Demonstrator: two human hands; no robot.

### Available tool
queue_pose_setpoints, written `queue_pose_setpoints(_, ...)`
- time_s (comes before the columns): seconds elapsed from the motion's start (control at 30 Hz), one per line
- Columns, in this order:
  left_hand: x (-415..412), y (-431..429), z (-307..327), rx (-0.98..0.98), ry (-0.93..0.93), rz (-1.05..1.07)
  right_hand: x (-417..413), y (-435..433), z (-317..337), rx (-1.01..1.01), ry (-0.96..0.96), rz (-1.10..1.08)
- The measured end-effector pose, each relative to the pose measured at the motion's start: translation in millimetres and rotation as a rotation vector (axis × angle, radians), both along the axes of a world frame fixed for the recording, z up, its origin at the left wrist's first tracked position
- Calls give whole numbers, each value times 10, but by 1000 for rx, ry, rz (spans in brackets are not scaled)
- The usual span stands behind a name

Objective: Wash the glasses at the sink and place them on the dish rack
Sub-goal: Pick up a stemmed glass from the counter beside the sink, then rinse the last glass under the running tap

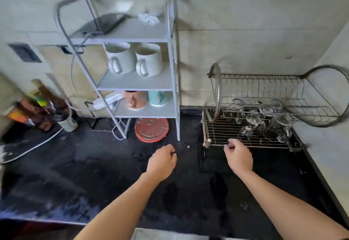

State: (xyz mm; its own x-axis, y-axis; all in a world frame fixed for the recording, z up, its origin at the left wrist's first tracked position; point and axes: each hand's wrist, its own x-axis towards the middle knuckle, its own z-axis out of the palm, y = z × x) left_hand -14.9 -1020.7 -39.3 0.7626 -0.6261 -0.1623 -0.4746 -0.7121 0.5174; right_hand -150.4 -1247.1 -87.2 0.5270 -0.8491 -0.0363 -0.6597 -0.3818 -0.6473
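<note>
The black countertop (94, 173) spans the lower part of the head view, and its surface shows wet patches. A white three-tier shelf unit (136, 32) stands at its rear against the wall. To the right of it, a two-tier wire dish rack (222, 132) sits in the corner.

A red round lid (151, 130) lies flat on the counter under the lowest shelf. Two white mugs (120, 58) stand side by side on the middle shelf. A pink mug (135, 100) and a teal cup (158, 98) stand on the shelf below.

The glasses (253, 120), clear and handled, lie clustered on the lower tier of the dish rack, toward its right half. The upper tier holds nothing.

The left hand (162, 162) hovers above the counter between the red lid and the rack, with its fingers loosely curled and nothing in them. The right hand (238, 156) is at the rack's front rail with its fingers curled inward. Blur prevents telling whether it pinches anything.
</note>
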Motion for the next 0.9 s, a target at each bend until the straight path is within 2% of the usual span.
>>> queue_pose_setpoints(0.47,228,3723,353,57,-104,560,1379,3604,457,15,-33,720)
queue_pose_setpoints(0.9,346,5984,253,54,-20,1130,2844,6162,446,21,33,1329)
